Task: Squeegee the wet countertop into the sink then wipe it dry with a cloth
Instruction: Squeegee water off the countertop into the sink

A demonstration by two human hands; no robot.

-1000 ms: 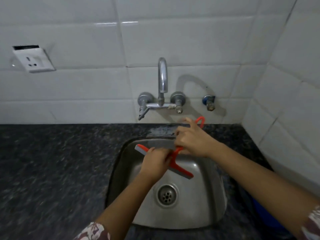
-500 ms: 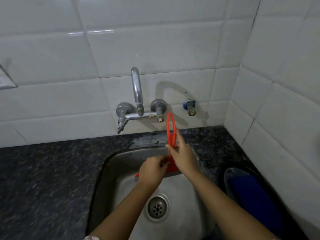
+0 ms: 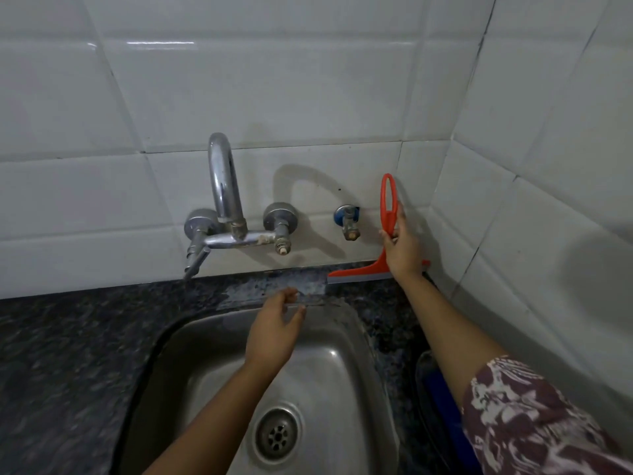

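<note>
My right hand (image 3: 404, 250) grips the handle of a red squeegee (image 3: 388, 207) that stands upright against the back wall. Its grey blade (image 3: 359, 276) rests on the dark granite countertop (image 3: 68, 354) behind the sink's right corner. A wet streak (image 3: 274, 289) shines on the counter strip between tap and sink. My left hand (image 3: 274, 332) hovers over the back rim of the steel sink (image 3: 342, 371), fingers loosely spread and holding nothing.
A chrome wall tap (image 3: 222, 200) juts out over the sink, with a small blue-collared valve (image 3: 347, 221) to its right. A blue object (image 3: 442, 419) lies on the counter right of the sink, close to the tiled side wall (image 3: 548, 166).
My left hand let go of the squeegee. My right hand carried it from over the sink to the back right corner and set its blade on the counter.
</note>
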